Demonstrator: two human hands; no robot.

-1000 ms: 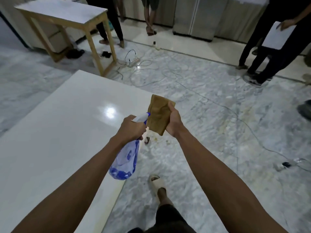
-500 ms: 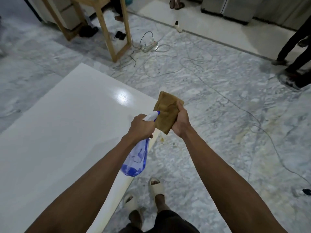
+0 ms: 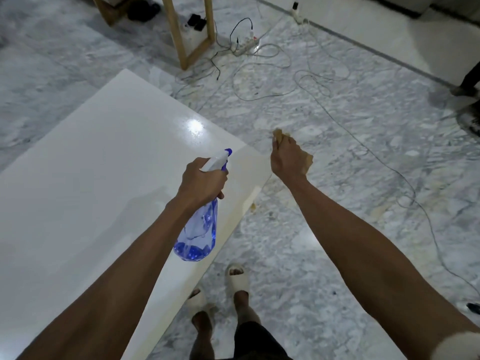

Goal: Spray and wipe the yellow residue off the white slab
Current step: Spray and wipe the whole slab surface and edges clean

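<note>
While my left hand (image 3: 201, 181) grips the neck of the spray bottle (image 3: 199, 229), fingers wrapped round the white trigger head with its blue nozzle tip aimed toward one o'clock, the clear blue plastic body hangs below the fist, tapering wide at the bottom. A little liquid sits in its base; most of the bottle looks empty. I see the slab (image 3: 91, 178) as a smooth, glossy white rectangle running from seven o'clock up to twelve, with a bright light glare near its far corner. Faint yellow residue (image 3: 249, 188) tints the slab's near right edge, just at three o'clock from the bottle hand. My right hand (image 3: 288, 158) clutches a crumpled tan cloth (image 3: 279, 135), soft and creased, which pokes out past the knuckles at twelve o'clock and at the hand's right side. That hand hangs just off the slab's corner, over the grey veined marble floor (image 3: 350, 152), where thin cables (image 3: 259, 66) trail.
</note>
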